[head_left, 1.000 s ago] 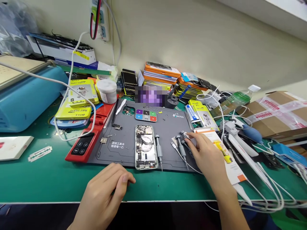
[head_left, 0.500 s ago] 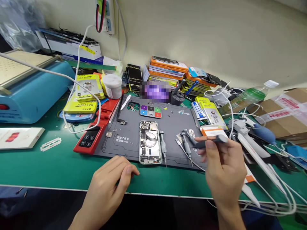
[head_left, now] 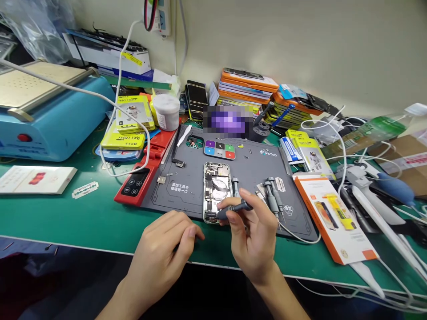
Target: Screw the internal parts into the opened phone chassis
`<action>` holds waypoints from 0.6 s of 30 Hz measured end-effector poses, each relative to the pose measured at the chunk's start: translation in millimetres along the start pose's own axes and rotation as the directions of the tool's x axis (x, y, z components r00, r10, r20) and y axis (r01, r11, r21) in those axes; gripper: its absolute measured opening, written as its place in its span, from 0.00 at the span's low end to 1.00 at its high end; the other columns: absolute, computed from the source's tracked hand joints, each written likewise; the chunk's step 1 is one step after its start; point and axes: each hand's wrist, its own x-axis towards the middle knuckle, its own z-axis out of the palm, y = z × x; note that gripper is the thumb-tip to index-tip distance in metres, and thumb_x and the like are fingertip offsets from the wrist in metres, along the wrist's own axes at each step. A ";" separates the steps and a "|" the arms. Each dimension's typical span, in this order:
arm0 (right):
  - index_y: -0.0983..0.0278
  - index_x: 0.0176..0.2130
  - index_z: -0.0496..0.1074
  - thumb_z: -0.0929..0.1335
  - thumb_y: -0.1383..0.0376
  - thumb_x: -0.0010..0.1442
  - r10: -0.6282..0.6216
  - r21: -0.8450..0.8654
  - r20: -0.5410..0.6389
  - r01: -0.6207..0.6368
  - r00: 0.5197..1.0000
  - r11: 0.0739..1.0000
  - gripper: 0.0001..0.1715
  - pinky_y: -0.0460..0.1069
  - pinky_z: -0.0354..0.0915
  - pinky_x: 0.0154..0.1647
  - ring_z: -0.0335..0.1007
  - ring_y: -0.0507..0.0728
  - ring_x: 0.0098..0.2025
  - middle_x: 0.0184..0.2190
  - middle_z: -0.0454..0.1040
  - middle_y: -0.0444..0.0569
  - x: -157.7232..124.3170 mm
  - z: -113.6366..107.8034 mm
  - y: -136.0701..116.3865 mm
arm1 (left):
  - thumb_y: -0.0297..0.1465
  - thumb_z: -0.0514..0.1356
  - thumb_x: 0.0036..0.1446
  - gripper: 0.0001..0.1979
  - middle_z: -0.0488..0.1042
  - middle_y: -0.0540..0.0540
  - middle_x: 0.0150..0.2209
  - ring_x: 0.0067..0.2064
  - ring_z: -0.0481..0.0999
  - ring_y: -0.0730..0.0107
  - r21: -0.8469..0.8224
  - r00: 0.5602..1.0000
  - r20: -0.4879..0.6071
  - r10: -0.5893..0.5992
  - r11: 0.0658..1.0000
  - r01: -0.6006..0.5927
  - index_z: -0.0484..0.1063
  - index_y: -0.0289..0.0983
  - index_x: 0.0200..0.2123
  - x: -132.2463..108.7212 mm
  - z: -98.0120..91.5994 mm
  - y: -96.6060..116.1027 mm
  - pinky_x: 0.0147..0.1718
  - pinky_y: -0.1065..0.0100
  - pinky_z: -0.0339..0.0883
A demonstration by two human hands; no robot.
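Right hand, lower centre of frame, pinches a dark grey screwdriver between thumb and fingers, closed around the handle. Tool lies nearly level, pointing toward frame left, its tip end at the bottom edge of the opened phone. Whether the tip actually touches the phone cannot be told.

Left hand, lower left of centre, rests on the green table just in front of the mat, fingers loosely curled, holding nothing. Fingertips sit near the phone's lower left corner, apart from it.

Phone lies flat, back cover off, insides showing, upright on the grey work mat at frame centre. One more screwdriver lies just beside the phone's right edge. Two others lie side by side further right on the mat, with a white cable trailing off past the mat's lower right corner.

- Coloured screw tray above the phone, on the mat.
- Red device along the mat's left edge.
- Orange-edged box right of the mat.
- Blue machine at upper left; razor blade on the table below it.
- White jar and yellow battery packs behind the red device.
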 end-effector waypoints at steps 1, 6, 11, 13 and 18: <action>0.56 0.76 0.57 0.66 0.76 0.77 -0.010 -0.006 0.006 0.010 1.000 1.000 0.36 0.50 0.85 0.39 0.84 0.56 0.47 0.51 0.79 0.52 -0.2 0.6 -0.4 | 0.25 0.52 0.79 0.17 0.78 0.53 0.33 0.35 0.75 0.72 0.003 1.000 0.001 0.001 1.000 -0.001 0.75 0.41 0.36 0.3 -0.3 0.3 0.38 0.66 0.65; 0.55 0.76 0.57 0.66 0.76 0.77 0.009 -0.021 0.000 -0.009 1.000 1.000 0.37 0.50 0.86 0.42 0.83 0.55 0.47 0.50 0.78 0.51 1.0 4.4 -2.3 | 0.25 0.52 0.79 0.17 0.79 0.53 0.33 0.35 0.75 0.72 -0.002 1.000 0.006 0.006 1.000 -0.006 0.76 0.40 0.37 -1.0 -0.7 0.0 0.38 0.66 0.65; 0.54 0.75 0.57 0.65 0.75 0.78 0.033 -0.002 -0.013 -0.033 0.999 0.999 0.35 0.53 0.87 0.46 0.83 0.55 0.46 0.50 0.78 0.51 1.7 5.0 -1.5 | 0.25 0.52 0.79 0.16 0.79 0.52 0.34 0.36 0.75 0.72 -0.002 1.000 0.009 0.008 1.000 -0.008 0.76 0.40 0.38 -3.1 0.3 -1.7 0.39 0.66 0.65; 0.54 0.75 0.57 0.65 0.75 0.77 0.026 -0.001 -0.010 -0.026 1.000 1.000 0.35 0.53 0.86 0.47 0.82 0.55 0.47 0.51 0.78 0.51 2.1 4.9 -1.0 | 0.25 0.52 0.79 0.16 0.79 0.53 0.34 0.36 0.75 0.72 0.003 1.000 0.006 0.009 1.000 -0.009 0.76 0.40 0.38 -2.6 0.2 -1.6 0.39 0.66 0.65; 0.55 0.75 0.57 0.65 0.76 0.77 0.021 -0.015 -0.006 -0.021 1.000 1.000 0.35 0.50 0.85 0.41 0.81 0.53 0.42 0.49 0.78 0.50 3.3 4.5 -0.3 | 0.25 0.52 0.79 0.17 0.78 0.53 0.33 0.36 0.75 0.73 0.010 1.000 0.008 0.008 1.000 -0.009 0.76 0.40 0.37 -1.3 -1.0 -0.6 0.39 0.66 0.65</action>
